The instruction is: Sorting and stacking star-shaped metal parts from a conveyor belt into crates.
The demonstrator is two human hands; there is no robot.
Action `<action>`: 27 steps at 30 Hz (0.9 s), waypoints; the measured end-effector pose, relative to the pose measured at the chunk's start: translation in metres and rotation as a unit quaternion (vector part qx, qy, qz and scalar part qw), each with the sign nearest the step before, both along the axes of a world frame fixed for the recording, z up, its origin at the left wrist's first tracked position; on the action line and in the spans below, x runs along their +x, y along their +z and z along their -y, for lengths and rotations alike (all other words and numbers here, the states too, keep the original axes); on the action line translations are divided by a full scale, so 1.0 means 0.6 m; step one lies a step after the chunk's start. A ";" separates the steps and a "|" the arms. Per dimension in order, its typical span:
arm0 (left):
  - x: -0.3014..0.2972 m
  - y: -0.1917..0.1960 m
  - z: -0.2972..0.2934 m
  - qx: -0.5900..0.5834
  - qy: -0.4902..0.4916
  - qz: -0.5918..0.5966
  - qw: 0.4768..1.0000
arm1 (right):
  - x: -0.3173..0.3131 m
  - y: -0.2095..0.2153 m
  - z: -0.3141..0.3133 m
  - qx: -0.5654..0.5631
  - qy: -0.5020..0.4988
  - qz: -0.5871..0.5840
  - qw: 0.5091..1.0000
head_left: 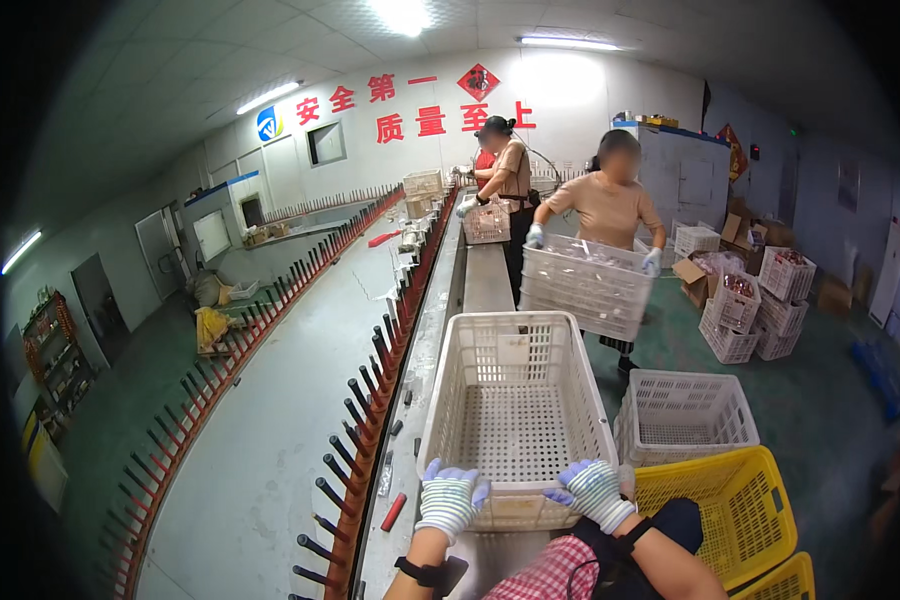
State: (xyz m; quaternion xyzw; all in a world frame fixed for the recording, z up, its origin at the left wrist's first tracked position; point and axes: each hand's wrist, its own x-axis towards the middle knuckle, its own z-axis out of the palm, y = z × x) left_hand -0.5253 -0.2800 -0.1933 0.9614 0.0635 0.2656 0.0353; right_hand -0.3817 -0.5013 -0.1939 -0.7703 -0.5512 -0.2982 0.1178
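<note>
A white plastic crate (525, 512) with perforated walls and floor sits on the metal ledge right in front of me; nothing lies in it. My left hand (452, 497), in a striped glove with purple fingertips, is closed on the near left corner of its rim. At the near right corner, my right hand (592, 493), gloved the same way, has its fingers curled over the rim. The undersides of both hands' grips are hidden. Beside my left hand, a red cylindrical piece (394, 512) lies on the ledge.
Left of the ledge runs a conveyor (250, 440) edged with upright dark-tipped rods. A white crate (685, 415) and a yellow crate (715, 500) stand at my right. Ahead, a person carries a large white crate (585, 285); other people work farther along the line.
</note>
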 end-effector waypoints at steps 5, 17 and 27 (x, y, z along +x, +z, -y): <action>-0.035 0.016 0.011 -0.010 0.016 -0.112 0.994 | -0.031 -0.002 0.010 0.124 0.024 -0.017 0.992; -0.187 -0.012 0.014 -0.049 0.001 -0.130 0.990 | -0.070 -0.228 0.099 0.481 0.030 -0.617 0.622; -0.273 0.011 0.017 -0.156 -0.031 -0.049 0.986 | -0.118 -0.196 0.136 0.017 -0.261 -0.405 0.876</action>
